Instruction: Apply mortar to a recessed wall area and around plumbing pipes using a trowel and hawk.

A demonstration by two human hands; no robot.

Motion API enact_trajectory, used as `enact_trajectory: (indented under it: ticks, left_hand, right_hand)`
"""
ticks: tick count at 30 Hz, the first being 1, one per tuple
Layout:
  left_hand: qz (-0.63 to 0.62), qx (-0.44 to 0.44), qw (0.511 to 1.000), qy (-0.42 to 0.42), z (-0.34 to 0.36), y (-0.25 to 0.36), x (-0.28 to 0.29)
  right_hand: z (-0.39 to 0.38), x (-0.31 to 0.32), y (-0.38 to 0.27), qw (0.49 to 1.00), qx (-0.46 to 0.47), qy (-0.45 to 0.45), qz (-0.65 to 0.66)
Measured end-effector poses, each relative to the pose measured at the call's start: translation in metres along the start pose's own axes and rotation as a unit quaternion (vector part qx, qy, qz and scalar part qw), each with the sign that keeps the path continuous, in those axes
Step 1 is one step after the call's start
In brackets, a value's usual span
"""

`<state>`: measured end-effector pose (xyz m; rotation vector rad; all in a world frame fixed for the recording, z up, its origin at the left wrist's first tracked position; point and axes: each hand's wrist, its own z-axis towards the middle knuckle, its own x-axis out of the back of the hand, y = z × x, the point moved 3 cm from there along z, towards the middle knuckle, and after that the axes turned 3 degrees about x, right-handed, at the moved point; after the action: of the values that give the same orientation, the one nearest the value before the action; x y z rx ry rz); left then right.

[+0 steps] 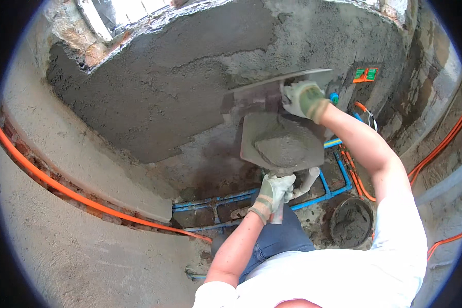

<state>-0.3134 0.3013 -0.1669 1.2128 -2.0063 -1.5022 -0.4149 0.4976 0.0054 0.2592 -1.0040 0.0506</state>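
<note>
Grey wet mortar lay heaped on the square grey hawk board (282, 141), and that heap (281, 148) sat directly below the flat steel plastering trowel (269, 92), which is the relation everything here hung on. The left hand (274, 191), in a pale green-cuffed work glove, was closed tight round the hawk's handle from underneath, so the board stood level above it, close in front of the person's chest. The right hand (302, 98), gloved the same way, was wrapped firmly round the trowel's handle at the blade's right end.

The trowel's long axis ran nearly left to right, tilted a little upward toward the right, with its blade reaching leftward from the right hand. Its lower edge hung just above the far edge of the hawk; whether blade and board actually touched could not be told. The blade's flat face was turned toward the rough grey rendered wall (164, 92) behind it, where a dark fresh coat covered the upper part and stopped in an uneven edge lower down.

So the mortar lay between the two hands: above the left, below and slightly nearer than the right. The right hand was the one beside the wall.

Down on the floor, blue pipes (226, 199) ran along the foot of the wall, an orange conduit (77, 196) followed a chase in the left wall, and a round black bucket (351, 223) with mortar in it stood by the person's right side, well apart from both hands.
</note>
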Motion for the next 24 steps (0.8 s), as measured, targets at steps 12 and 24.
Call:
enact_trajectory:
  ticks: [12, 24]
  left_hand:
    - [-0.200, 0.057, 0.974, 0.094, 0.054, 0.012, -0.018]
    - [-0.188, 0.056, 0.977, 0.089, 0.049, 0.017, -0.015]
  right_hand:
    - [0.079, 0.097, 0.010, 0.975, -0.105, -0.112, 0.158]
    - [0.019, 0.004, 0.012, 0.999, -0.010, 0.017, -0.036]
